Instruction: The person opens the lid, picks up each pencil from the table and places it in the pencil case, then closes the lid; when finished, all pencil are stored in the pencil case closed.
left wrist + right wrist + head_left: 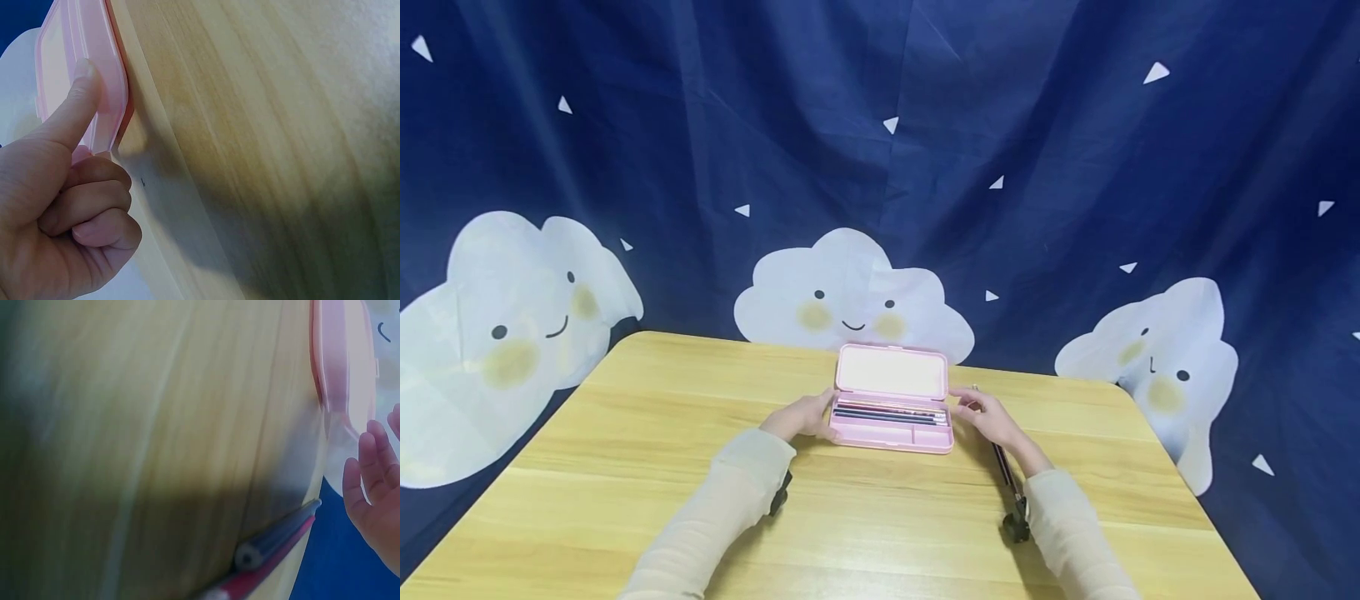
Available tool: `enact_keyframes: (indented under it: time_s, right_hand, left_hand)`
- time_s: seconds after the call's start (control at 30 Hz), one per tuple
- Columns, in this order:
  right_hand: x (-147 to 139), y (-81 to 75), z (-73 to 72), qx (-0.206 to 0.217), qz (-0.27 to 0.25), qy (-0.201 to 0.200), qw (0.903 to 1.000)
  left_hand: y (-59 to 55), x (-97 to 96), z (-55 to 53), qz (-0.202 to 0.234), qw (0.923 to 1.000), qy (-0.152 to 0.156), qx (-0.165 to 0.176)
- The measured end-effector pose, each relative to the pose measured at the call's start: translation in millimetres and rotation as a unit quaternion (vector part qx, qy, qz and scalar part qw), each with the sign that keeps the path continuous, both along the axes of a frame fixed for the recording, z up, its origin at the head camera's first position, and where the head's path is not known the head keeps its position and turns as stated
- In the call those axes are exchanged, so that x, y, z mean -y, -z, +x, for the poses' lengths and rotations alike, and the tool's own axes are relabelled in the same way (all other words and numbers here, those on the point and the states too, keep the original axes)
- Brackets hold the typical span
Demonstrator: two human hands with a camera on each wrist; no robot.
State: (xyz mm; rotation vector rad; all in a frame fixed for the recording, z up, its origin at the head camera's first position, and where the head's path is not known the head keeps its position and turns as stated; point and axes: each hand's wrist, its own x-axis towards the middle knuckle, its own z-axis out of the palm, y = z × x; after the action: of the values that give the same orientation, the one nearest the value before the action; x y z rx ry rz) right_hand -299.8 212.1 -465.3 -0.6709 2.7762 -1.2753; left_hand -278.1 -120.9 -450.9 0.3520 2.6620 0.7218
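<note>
A pink pencil case (872, 432) stands on the table with its lid (891, 372) raised. Several pencils (887, 414) lie lengthwise in its rear compartment. At the case's left end, my left hand (805, 415) grips the wall, thumb over the rim and other fingers curled in the left wrist view. My right hand (992, 419) is by the right end, near the hinge, its fingers loosely extended and holding nothing in the right wrist view. Below it, loose pencils (275, 537), one dark and one red, lie on the table, partly hidden by the forearm in the head view.
The wooden table (865, 533) ends just behind the case. A dark blue curtain (820, 125) with smiling clouds hangs beyond that edge. A black wrist mount (1017, 527) is by the right sleeve.
</note>
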Motion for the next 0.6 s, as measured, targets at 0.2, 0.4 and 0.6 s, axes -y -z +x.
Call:
enact_keyframes:
  time_s: [0.2,0.4,0.6]
  right_hand:
    - [-11,-2.6,3.2,-0.003,0.001,0.013,0.9999]
    - [-16,-23.9,22.5,0.004,0.003,0.018,0.9998]
    - [-43,0.2,9.8,0.003,0.016,0.018,0.9997]
  left_hand:
    - [-1.2,0.0,0.7,0.003,1.0000,0.005,-0.004]
    - [-0.1,-1.0,0.8,0.005,1.0000,0.006,-0.004]
    - [2.0,0.1,-0.1,0.006,1.0000,0.004,-0.003]
